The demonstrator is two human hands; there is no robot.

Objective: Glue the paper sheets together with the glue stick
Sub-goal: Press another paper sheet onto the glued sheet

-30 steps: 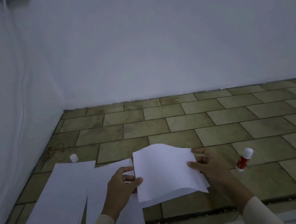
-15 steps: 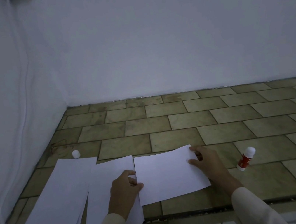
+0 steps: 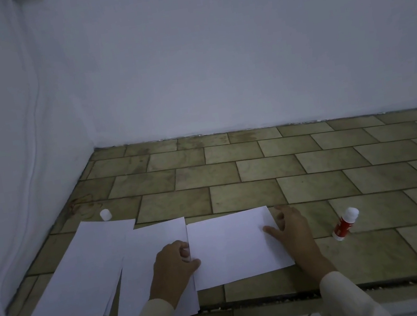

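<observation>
Head view is all I have to work from, so I'll read everything off it. On the tiled ledge (image 3: pixel 315 187) three lots of paper lie in a row near the front edge: a left stack (image 3: pixel 83 270), a middle sheet (image 3: pixel 148 252) overhanging the edge a little, and a right sheet (image 3: pixel 235 246) lying flat. My left hand (image 3: pixel 174 268) sits at the seam between the middle and right sheets, fingers curled with the thumb on the right sheet's left edge; I can't tell whether it pinches anything or merely presses. My right hand (image 3: pixel 292 229) is spread open, fingertips resting on the right sheet's right edge, gripping nothing.

The glue stick (image 3: pixel 346 223) lies tilted on a tile, well apart from the paper on the right, its white end up. A small white cap (image 3: pixel 105 214) stands just beyond the left stack, so I judge the stick may be uncapped, though I can't confirm it.

I'd expect the paper to be feather-light, limp, and ready to slide on smooth tile, so it should be pinned flat with an open palm and lifted by a corner. The stick looks rigid and light; I'd take it round the red barrel.
</observation>
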